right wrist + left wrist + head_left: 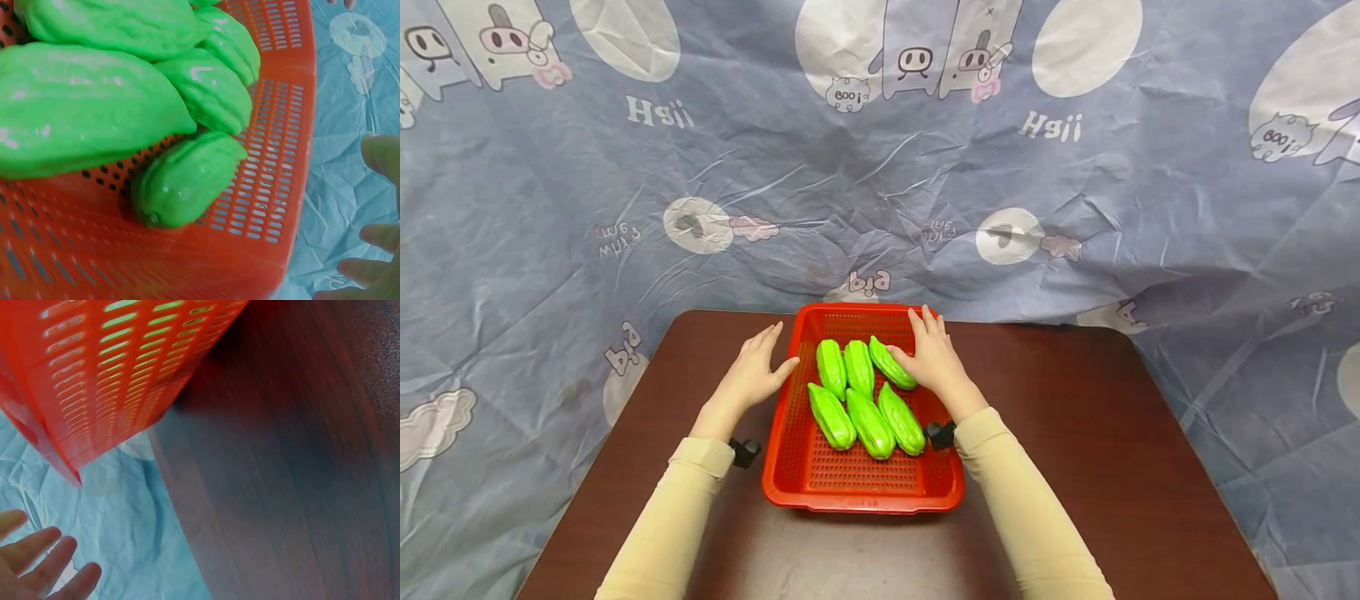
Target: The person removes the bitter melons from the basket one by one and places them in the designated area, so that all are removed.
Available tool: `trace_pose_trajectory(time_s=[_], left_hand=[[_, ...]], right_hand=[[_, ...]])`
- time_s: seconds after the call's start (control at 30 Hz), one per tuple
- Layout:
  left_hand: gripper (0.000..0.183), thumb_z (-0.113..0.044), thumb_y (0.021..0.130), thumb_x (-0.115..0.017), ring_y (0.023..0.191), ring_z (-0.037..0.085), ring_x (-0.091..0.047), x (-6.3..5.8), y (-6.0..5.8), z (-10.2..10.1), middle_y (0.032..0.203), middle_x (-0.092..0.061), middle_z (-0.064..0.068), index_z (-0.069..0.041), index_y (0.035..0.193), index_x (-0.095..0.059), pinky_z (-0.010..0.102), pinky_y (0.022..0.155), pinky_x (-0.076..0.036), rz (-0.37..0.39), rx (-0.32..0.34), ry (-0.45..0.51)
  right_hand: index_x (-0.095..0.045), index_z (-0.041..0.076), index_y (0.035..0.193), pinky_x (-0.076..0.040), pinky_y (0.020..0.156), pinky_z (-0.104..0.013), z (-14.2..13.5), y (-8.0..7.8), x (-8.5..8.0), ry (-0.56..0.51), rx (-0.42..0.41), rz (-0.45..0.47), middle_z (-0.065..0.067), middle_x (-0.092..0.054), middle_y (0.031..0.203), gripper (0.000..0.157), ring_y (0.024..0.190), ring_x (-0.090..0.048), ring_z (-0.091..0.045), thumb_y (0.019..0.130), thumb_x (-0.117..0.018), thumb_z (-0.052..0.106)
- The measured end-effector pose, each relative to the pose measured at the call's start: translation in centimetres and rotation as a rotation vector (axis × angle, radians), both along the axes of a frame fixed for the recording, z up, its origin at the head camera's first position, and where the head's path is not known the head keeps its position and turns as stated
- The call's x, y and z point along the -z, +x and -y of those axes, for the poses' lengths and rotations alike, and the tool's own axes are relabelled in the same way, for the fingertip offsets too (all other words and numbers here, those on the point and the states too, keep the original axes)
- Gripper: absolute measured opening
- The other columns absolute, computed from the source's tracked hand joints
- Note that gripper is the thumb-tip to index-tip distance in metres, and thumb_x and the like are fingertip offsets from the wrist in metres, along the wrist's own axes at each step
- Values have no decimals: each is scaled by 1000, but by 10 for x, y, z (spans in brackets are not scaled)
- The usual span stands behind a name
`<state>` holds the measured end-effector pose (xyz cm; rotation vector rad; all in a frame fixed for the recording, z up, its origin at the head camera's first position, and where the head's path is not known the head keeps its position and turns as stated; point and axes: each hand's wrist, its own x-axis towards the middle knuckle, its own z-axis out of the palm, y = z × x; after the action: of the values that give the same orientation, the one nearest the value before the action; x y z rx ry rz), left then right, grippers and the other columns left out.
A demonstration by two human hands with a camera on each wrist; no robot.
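Green, glossy and ridged, six vegetables (867,417) lie at the centre of the head view, three in an upper row and three in a lower one. All six are inside a single red plastic basket (863,503) with slotted walls, which stands on one dark brown desk (1060,400). Two bare hands appear: the left hand (754,367) is beside the basket's left rim, its grip spread and holding nothing; the right hand (932,358) is over the upper right rim, its grip likewise spread and holding nothing. Two cream sleeves (662,525) run off the bottom edge of the frame, and two black wrist devices (746,452) show, one at each wrist. Blue printed cloth (850,183) fills the top, with the word "Haii" on it twice.

The right thumb covers a little of the upper right vegetable in the head view, and the right hand and wrist hide stretches of the right rim. In the left wrist view the basket is cut off at the upper left, only green glints show through its slots, and four fingers (57,556) enter at the lower left, apart from it. In the right wrist view five vegetables are plain and the sixth is a sliver at the top edge; the right hand is cropped at the right edge, apart from the vegetables, and a blurred bit of skin at the top right is too small to make out
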<state>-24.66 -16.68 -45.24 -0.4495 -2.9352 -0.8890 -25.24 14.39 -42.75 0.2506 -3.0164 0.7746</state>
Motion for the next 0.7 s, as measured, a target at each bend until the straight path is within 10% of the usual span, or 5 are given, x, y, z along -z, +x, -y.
trace_pose_trajectory(time_s=[0.7], left_hand=[[62,-24,98,-60,108,34,-61,24,11,-2,131,-53,24,5,148,-35,49,89,-51,67,-29,107]], right_hand=[[-31,4,154,-32,116,-48,25,-8,31,-21,-4,118,-22,-26,159,73,148,-27,-35,95,-65,31]])
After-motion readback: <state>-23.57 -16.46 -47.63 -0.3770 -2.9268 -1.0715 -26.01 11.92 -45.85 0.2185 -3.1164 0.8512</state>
